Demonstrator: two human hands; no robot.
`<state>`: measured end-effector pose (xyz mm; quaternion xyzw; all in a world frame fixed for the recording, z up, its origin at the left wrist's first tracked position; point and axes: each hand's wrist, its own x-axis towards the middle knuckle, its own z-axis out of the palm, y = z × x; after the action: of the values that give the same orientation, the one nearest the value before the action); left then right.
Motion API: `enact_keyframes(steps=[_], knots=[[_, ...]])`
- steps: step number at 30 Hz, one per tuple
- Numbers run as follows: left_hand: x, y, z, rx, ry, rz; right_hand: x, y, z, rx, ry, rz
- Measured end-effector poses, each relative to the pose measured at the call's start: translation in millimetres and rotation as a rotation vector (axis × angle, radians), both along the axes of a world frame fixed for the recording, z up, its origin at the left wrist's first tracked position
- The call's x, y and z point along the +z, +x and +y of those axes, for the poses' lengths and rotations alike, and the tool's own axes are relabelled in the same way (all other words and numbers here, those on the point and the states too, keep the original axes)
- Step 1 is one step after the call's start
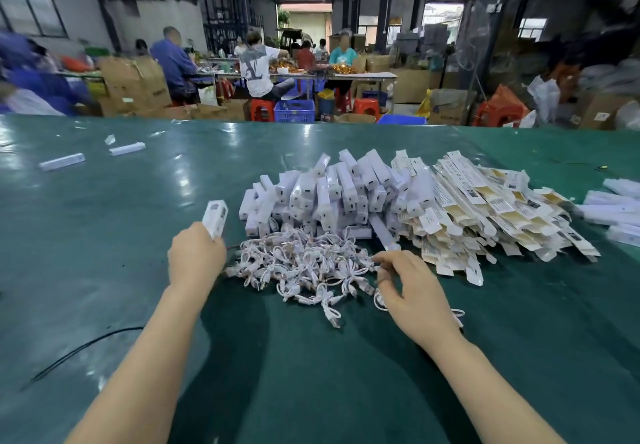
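My left hand (195,256) grips a white box-shaped device (215,218), holding it upright above the green table (104,253). My right hand (412,291) reaches into a tangle of short white cables (301,267), its fingers curled and pinching a looped cable (379,300) at the pile's right edge. Behind the cables lies a heap of the same white devices (332,194). To its right is a pile of flat white and tan packaging sleeves (485,215).
Two loose white devices (62,161) lie at the far left, and more white pieces (613,215) at the right edge. A black cord (86,346) runs across the near left. Beyond the table, people sit among cardboard boxes, red stools and blue crates.
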<state>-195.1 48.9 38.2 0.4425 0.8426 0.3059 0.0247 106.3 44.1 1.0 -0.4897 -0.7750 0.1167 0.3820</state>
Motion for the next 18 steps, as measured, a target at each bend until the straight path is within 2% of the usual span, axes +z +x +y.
enact_keyframes(steps=[3,9,12,15,18], knots=[[-9.4,-5.9,11.1,-0.043,-0.246,0.122,0.4,0.2,0.4,0.001,-0.005,-0.005],[-3.6,3.0,16.9,-0.036,-0.277,0.054,1.7,0.5,0.5,-0.007,-0.011,0.0],[0.1,25.3,11.3,-0.056,-0.081,0.056,3.6,1.1,-0.1,-0.023,-0.006,0.01],[-0.9,66.5,6.1,-0.308,0.209,-0.051,5.1,0.9,-0.1,-0.038,-0.009,0.009],[-9.9,111.0,5.2,-0.49,0.321,-0.164,5.4,0.8,-0.6,-0.052,0.009,0.008]])
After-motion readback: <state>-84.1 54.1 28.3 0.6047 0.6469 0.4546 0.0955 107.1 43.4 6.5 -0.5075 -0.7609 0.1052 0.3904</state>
